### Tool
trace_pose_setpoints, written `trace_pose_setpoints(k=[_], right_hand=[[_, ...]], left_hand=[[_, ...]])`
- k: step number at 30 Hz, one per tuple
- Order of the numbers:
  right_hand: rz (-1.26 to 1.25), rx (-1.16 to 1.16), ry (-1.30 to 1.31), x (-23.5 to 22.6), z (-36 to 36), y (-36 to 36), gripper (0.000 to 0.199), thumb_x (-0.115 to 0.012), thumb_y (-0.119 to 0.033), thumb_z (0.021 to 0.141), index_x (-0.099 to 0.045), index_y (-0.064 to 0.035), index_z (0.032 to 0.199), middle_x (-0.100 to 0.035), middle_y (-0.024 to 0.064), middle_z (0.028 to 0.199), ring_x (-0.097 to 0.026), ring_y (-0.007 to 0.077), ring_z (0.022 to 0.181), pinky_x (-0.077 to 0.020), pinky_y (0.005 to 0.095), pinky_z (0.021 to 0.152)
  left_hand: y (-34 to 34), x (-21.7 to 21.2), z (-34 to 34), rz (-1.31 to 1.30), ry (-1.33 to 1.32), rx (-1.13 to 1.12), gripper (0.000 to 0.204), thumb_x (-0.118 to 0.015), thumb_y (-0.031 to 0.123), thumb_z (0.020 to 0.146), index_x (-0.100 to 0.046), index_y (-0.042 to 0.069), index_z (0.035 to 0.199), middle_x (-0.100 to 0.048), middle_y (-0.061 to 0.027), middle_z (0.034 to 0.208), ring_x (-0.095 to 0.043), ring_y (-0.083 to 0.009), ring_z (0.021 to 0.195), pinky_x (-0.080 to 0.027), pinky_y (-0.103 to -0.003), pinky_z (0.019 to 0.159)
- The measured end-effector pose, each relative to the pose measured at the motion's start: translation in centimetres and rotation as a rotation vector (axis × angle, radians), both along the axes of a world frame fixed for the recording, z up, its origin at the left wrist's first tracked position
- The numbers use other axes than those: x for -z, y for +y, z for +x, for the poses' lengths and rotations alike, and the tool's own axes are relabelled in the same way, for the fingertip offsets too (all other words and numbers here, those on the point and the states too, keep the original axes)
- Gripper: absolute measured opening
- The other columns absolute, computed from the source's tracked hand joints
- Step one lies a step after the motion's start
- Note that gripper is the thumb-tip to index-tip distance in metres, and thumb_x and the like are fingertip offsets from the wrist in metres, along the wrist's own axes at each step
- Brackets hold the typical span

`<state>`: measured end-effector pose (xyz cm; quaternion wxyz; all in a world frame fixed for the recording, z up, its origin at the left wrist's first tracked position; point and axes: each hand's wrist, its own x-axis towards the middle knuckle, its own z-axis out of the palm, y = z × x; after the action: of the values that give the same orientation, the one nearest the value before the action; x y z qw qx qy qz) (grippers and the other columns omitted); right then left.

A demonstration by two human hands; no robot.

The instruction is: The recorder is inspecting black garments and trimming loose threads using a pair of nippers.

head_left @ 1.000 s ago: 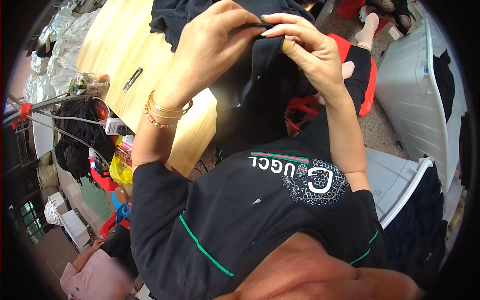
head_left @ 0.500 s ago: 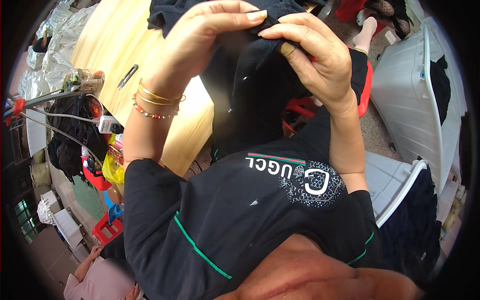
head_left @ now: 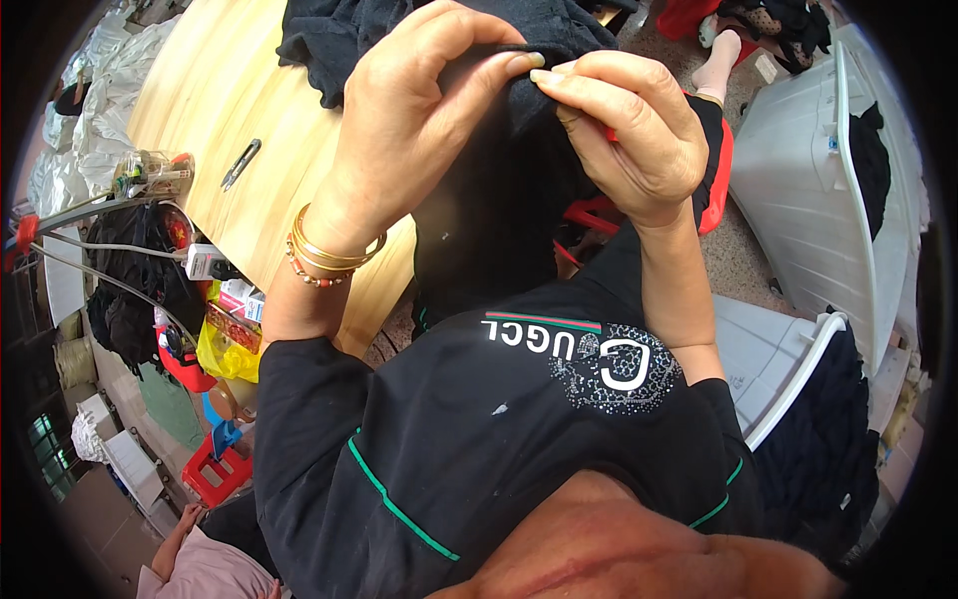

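Dark black fabric (head_left: 344, 45) hangs from my two hands at the top of the view and spreads left over the table's edge. My left hand (head_left: 424, 115) pinches its edge between thumb and fingers. Close beside it, with fingertips nearly touching, my right hand (head_left: 639, 130) pinches the same edge between thumb and forefinger. The part between the fingertips is small and partly hidden by them. On the table to the left of my left wrist lies a slim dark tool (head_left: 241, 165), perhaps a pen or thread snips.
A pale wooden table (head_left: 200, 110) stands at left, with a clear container of small items (head_left: 155, 174) by its edge. White plastic bins (head_left: 798, 170) stand at right, holding dark cloth. A red stool (head_left: 215, 474) and a seated person (head_left: 215, 564) are at lower left.
My left hand has shifted slightly right and down, and its thumb now meets the fabric edge beside my right fingertips. Both hands keep their pinch on the cloth.
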<state>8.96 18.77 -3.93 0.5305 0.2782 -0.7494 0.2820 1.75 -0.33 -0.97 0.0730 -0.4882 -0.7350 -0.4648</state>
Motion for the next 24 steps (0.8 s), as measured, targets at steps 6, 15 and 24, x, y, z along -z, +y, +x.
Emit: trace_pose_setpoints(k=[6,15,24], right_hand=[[0.079,0.087,0.085,0.1,0.0,0.0,0.027,-0.079,0.006,0.064,-0.075,-0.0046,0.088,-0.069,0.0063,0.083,-0.069,0.0168,0.069,-0.0565,0.0254,0.057],[0.104,0.126,-0.035,-0.3,0.4,0.1,0.024,-0.078,0.006,0.067,-0.073,-0.0039,0.089,-0.067,0.0062,0.084,-0.068,0.0182,0.069,-0.0559,0.0259,0.058],[0.090,0.210,-0.196,-1.5,1.6,-0.8,0.023,-0.078,0.007,0.070,-0.074,-0.0063,0.089,-0.070,0.0030,0.087,-0.068,0.0141,0.076,-0.0489,0.0286,0.083]], left_hand=[[-0.5,0.5,0.1,0.110,-0.529,0.100,0.016,-0.064,0.007,0.097,-0.068,-0.001,0.110,-0.067,-0.0029,0.105,-0.062,-0.0091,0.097,-0.049,-0.020,0.087],[-0.2,1.1,0.4,0.106,-0.519,0.117,0.020,-0.066,0.005,0.095,-0.067,-0.002,0.114,-0.067,-0.0049,0.111,-0.064,-0.0103,0.103,-0.051,-0.021,0.092],[-0.1,2.1,0.4,0.157,-0.444,-0.004,0.018,-0.070,0.002,0.090,-0.071,-0.002,0.108,-0.070,-0.0057,0.103,-0.066,-0.0102,0.095,-0.054,-0.021,0.086]])
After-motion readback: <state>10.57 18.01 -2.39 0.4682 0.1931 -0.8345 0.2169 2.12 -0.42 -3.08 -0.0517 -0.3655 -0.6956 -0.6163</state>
